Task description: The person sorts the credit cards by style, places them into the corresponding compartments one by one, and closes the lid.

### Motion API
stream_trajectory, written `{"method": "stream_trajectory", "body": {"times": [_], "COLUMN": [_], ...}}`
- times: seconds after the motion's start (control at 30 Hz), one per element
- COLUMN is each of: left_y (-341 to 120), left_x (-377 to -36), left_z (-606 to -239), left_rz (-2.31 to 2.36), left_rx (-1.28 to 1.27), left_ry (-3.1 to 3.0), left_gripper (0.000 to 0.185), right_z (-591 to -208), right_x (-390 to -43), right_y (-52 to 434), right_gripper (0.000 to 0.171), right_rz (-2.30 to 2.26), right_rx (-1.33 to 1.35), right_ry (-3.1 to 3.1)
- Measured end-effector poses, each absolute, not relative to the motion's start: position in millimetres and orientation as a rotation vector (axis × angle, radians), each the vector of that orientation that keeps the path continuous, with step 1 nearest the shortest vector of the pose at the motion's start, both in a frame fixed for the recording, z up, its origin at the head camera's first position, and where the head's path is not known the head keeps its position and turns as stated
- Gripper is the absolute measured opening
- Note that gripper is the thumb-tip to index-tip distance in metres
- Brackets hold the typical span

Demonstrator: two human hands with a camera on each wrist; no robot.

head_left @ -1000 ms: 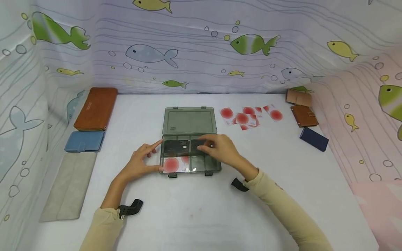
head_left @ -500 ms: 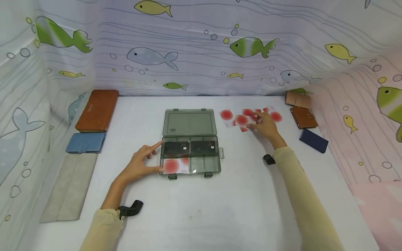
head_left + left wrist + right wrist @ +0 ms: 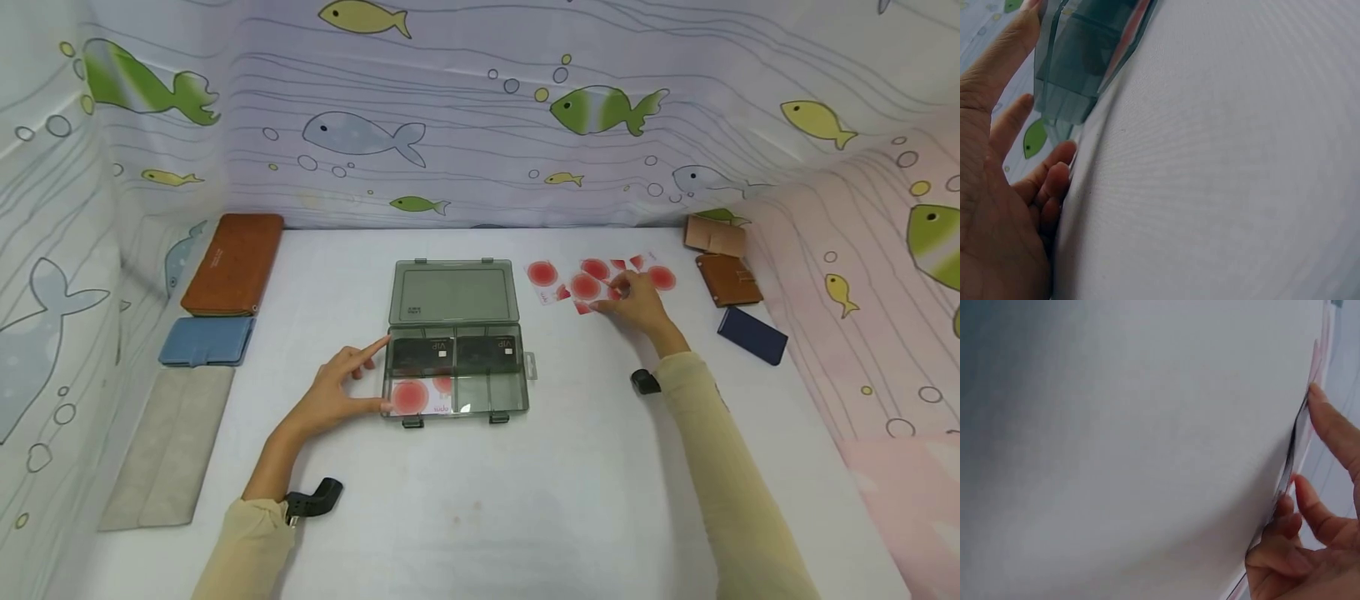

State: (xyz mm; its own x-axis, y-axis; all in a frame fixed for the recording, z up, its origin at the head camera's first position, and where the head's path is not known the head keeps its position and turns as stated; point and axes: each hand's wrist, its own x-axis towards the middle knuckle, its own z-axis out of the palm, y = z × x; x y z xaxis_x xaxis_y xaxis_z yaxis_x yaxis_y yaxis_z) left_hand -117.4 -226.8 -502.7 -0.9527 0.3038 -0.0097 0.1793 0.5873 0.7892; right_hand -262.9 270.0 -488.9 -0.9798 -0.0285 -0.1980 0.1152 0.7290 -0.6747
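A green see-through plastic box (image 3: 471, 398) lies with its lid (image 3: 453, 293) folded back. A black VIP card (image 3: 411, 357) lies in its far left compartment and another black card (image 3: 483, 357) in the far right one. Red-and-white cards (image 3: 409, 397) fill the near left compartment. My left hand (image 3: 330, 396) touches the box's left side, thumb at the near corner and index finger farther back. To the right of the lid, my right hand (image 3: 637, 300) pinches a red-and-white card (image 3: 585, 287) above the loose pile. The right wrist view shows cards (image 3: 1300, 440) edge-on at the fingertips.
More red-and-white cards (image 3: 542, 275) lie around the right hand. At the left stand a brown wallet (image 3: 234, 264), a blue wallet (image 3: 206, 340) and a grey folded case (image 3: 168, 447). Small wallets, including a brown one (image 3: 727, 279) and a navy one (image 3: 752, 335), lie at the far right.
My right hand has left the box's far right compartment, where a black card now lies, and reached the red-and-white cards. One card there has shifted slightly right. The left hand stays put.
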Motion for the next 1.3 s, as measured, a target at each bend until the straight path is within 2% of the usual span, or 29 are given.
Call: {"method": "stream_trajectory", "body": {"times": [0.2,0.53,0.67,1.03,1.3], "left_y": [-224.9,-224.3,-225.3,-228.1,-227.3], "left_x": [-117.4,-119.9,-119.5,-119.2,-119.2], "left_z": [-502.3,-499.3,-498.1,-501.1,-502.7], "left_rz": [1.286,1.252,1.252,1.274,1.286], "left_rx": [0.407,0.421,0.416,0.383,0.382], "left_ry": [2.673,2.671,2.667,2.661,2.654], "left_gripper": [0.098,0.099,0.099,0.101,0.100], "right_z": [-484.0,-477.1,-464.6,-439.1,-441.2], "right_x": [-252.4,-217.1,-201.0,-162.9,-143.9], "right_y": [270.6,275.1,268.1,212.9,172.5], "right_gripper": [0.060,0.045,0.044,0.041,0.037], "right_rz": [-0.968,-1.291,-1.414,-1.598,-1.506], "right_rx": [0.191,0.265,0.270,-0.120,-0.310], "right_ry": [2.803,2.832,2.713,2.489,2.362]}}
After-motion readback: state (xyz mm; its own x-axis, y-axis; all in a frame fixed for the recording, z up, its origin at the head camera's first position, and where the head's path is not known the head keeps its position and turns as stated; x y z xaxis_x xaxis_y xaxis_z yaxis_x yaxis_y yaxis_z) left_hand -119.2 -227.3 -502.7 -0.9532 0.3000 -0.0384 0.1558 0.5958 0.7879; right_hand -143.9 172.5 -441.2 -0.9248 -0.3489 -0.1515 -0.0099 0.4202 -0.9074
